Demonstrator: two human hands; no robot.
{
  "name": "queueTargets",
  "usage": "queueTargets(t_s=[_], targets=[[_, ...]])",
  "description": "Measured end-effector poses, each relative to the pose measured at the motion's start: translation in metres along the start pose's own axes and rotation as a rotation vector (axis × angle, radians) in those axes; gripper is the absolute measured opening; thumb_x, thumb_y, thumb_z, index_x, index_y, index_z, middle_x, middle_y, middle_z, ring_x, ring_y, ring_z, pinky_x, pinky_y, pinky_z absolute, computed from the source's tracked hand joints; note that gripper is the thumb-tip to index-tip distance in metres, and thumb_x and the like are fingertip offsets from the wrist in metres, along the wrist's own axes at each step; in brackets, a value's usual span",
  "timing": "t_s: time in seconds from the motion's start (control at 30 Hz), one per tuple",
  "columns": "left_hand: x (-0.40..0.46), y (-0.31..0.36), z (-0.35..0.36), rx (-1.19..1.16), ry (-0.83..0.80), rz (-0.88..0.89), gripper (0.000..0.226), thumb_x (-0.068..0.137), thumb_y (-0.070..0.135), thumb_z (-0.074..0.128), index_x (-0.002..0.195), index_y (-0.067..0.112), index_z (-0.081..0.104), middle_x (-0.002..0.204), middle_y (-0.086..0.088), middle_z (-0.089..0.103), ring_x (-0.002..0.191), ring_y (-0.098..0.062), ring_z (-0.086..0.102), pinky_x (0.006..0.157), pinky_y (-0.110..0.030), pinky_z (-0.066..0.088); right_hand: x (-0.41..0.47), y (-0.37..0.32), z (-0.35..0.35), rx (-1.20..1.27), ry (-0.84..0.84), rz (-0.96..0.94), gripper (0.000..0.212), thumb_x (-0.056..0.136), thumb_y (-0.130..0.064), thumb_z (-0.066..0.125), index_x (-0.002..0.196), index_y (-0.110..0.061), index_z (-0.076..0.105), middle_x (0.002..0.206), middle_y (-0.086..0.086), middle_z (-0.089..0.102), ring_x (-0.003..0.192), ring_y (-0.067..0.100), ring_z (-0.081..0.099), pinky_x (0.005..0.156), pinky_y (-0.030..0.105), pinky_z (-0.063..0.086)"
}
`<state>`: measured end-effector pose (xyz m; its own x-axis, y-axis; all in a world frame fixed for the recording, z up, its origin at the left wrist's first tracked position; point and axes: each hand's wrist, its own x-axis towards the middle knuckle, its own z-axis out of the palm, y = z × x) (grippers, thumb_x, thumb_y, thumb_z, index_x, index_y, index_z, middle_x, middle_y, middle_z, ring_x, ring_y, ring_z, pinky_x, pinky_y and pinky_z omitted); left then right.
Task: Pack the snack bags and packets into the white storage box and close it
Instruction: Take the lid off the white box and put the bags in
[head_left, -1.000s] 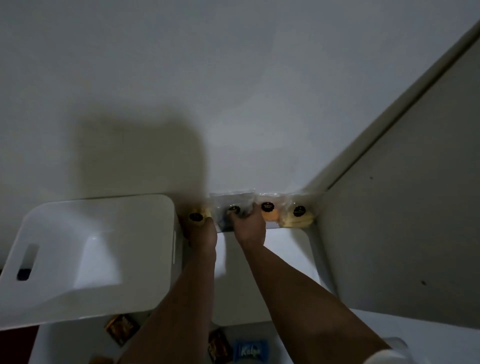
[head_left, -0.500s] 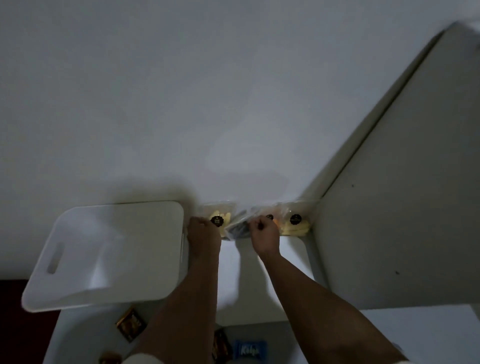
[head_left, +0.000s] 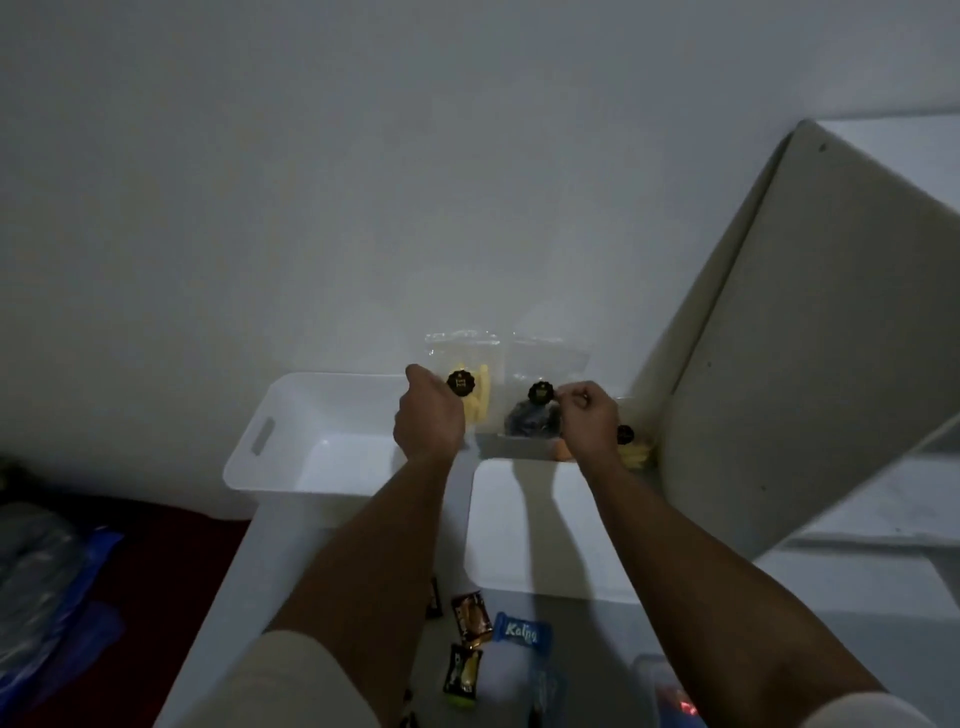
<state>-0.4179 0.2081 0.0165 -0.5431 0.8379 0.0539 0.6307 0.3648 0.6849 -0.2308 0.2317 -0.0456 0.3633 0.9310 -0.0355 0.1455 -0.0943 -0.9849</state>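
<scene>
My left hand grips a clear bag of yellow snacks with a black round sticker, held upright at the right rim of the white storage box. My right hand pinches a second clear bag with dark snacks, lifted beside the first. Two more bags, one orange and one yellow, lean by the wall behind my right hand, partly hidden. The flat white lid lies on the surface below my right arm. Small packets, among them a blue one, lie near the front.
A white wall is straight ahead. A tall beige panel rises at the right. At the left, lower down, lie a dark red surface and a blue plastic bundle. A translucent container sits at the bottom right.
Both hands have lifted their bags off the row by the wall. The left bag has moved toward the box. The view has shifted, so the box sits nearer the middle.
</scene>
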Motion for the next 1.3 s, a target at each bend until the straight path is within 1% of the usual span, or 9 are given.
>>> queueTargets(t_s=[0.07,0.13,0.33,0.53,0.63,0.93,1.1,1.2,1.3], targets=[[0.008,-0.010,-0.022,0.006,0.033,-0.008,0.019,0.106,0.029,0.033,0.107,0.015,0.047,0.096,-0.010,0.067,0.086,-0.034,0.065,0.077,-0.041,0.054,-0.006,-0.024,0.015,0.050,0.009,-0.034,0.009,0.094,-0.007,0.064,0.089,-0.010,0.071,0.081,-0.004,0.069,0.073,0.001,0.062,0.064,0.004,0.046],[0.022,-0.024,-0.042,0.013,0.056,-0.018,0.020,0.107,0.029,0.034,0.109,0.015,0.048,0.094,-0.008,0.065,0.085,-0.033,0.064,0.074,-0.039,0.052,-0.013,-0.044,0.037,0.087,0.000,-0.051,0.009,0.095,-0.009,0.064,0.092,-0.010,0.072,0.081,-0.006,0.069,0.073,-0.003,0.061,0.060,0.001,0.042],[0.070,-0.081,-0.082,0.000,0.087,-0.029,0.024,0.108,0.032,0.033,0.108,0.014,0.048,0.087,-0.004,0.056,0.078,-0.026,0.057,0.069,-0.035,0.043,-0.029,-0.065,0.130,0.133,-0.127,0.001,0.020,0.088,-0.006,0.065,0.082,-0.024,0.069,0.092,0.004,0.076,0.091,0.022,0.073,0.083,0.036,0.058],[0.130,-0.161,-0.075,-0.099,0.128,-0.089,0.023,0.106,0.024,0.040,0.100,0.008,0.055,0.078,-0.005,0.054,0.076,-0.029,0.057,0.067,-0.034,0.040,-0.043,-0.047,0.225,0.004,-0.193,0.072,0.027,0.088,0.004,0.058,0.078,-0.020,0.064,0.091,0.003,0.073,0.090,0.022,0.069,0.085,0.030,0.056],[0.161,-0.191,-0.063,-0.106,0.024,-0.143,0.020,0.106,0.022,0.038,0.096,0.012,0.052,0.080,-0.004,0.054,0.078,-0.029,0.055,0.067,-0.035,0.039,-0.044,-0.028,0.264,-0.062,-0.181,0.152,0.020,0.087,0.004,0.057,0.085,-0.014,0.066,0.089,0.001,0.069,0.088,0.018,0.065,0.085,0.027,0.052],[0.227,-0.248,-0.007,-0.142,-0.157,-0.286,0.016,0.104,0.017,0.041,0.103,0.008,0.053,0.089,-0.012,0.058,0.086,-0.034,0.059,0.071,-0.035,0.042,-0.027,0.055,0.343,-0.183,-0.123,0.364,0.012,0.094,-0.010,0.058,0.100,-0.004,0.067,0.098,0.012,0.072,0.095,0.027,0.066,0.092,0.039,0.055],[0.234,-0.268,0.014,-0.237,-0.150,-0.369,0.026,0.099,0.015,0.053,0.123,0.006,0.055,0.125,-0.022,0.063,0.116,-0.040,0.060,0.089,-0.042,0.048,-0.015,0.117,0.364,-0.241,-0.110,0.440,0.012,0.086,-0.029,0.064,0.089,-0.017,0.064,0.087,0.010,0.072,0.086,0.031,0.070,0.080,0.055,0.059],[0.233,-0.270,0.015,-0.259,-0.172,-0.423,0.049,0.100,0.023,0.054,0.146,0.008,0.043,0.142,-0.022,0.054,0.129,-0.040,0.054,0.102,-0.045,0.046,-0.017,0.128,0.376,-0.212,-0.143,0.469,0.019,0.078,-0.040,0.065,0.084,-0.022,0.065,0.085,0.009,0.074,0.083,0.030,0.072,0.078,0.055,0.061],[0.224,-0.263,0.004,-0.237,-0.183,-0.424,0.061,0.100,0.026,0.056,0.153,0.004,0.035,0.149,-0.022,0.048,0.136,-0.039,0.048,0.107,-0.045,0.044,-0.030,0.095,0.372,-0.169,-0.178,0.477,0.031,0.074,-0.044,0.070,0.096,-0.022,0.069,0.099,0.017,0.075,0.086,0.031,0.070,0.084,0.053,0.059]])
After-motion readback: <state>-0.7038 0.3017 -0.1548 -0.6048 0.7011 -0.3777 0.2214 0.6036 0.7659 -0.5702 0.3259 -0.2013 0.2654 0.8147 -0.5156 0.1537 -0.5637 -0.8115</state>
